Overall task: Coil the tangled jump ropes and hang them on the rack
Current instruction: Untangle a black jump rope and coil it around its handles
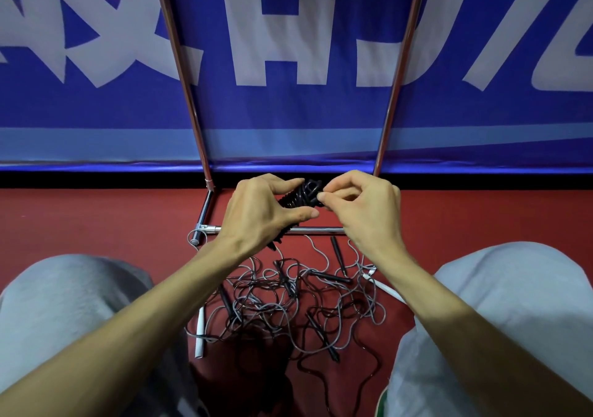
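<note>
A coiled black rope [300,196] sits between both hands above the rack [321,230] — left hand [256,214] wrapped round it, right hand [362,211] pinching its end — tangled ropes [288,301] strewn on the floor [96,217] below.

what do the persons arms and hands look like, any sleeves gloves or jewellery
The left hand and right hand are ungloved, with no rings, watch or bands showing; the nails are short. Both arms are bare to the frame's edge, no sleeves in view. The knees are under grey cloth.
</note>
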`<state>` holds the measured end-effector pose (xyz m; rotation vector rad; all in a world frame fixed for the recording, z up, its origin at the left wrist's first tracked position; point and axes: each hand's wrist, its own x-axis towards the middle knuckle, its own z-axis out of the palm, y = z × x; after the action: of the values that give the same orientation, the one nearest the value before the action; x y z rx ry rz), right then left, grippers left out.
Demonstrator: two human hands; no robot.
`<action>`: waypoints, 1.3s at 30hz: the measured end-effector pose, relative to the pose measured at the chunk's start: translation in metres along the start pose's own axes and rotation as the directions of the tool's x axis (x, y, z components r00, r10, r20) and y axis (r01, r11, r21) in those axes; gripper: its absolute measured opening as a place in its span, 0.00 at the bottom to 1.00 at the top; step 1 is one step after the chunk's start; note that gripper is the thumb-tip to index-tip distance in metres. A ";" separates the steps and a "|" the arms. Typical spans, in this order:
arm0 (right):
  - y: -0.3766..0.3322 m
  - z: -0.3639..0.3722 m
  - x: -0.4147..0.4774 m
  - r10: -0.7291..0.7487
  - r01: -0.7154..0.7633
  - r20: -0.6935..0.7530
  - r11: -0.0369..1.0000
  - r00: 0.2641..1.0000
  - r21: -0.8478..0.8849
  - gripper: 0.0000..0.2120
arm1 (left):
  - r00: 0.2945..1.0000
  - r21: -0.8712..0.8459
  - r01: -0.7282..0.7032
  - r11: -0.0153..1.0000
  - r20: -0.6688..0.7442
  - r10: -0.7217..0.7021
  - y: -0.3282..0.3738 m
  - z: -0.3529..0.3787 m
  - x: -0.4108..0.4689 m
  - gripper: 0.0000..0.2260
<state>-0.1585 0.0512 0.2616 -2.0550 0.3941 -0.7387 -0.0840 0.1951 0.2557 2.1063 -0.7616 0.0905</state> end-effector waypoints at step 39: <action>0.014 0.001 0.015 -0.016 0.329 0.558 0.821 0.830 -0.466 0.12 | 0.933 0.576 -0.344 0.741 0.296 0.204 0.005 0.000 0.001 0.14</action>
<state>-0.1461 0.0356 0.2547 -2.7616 0.0800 -0.1135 -0.0856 0.1926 0.2594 2.6367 -1.3203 0.3201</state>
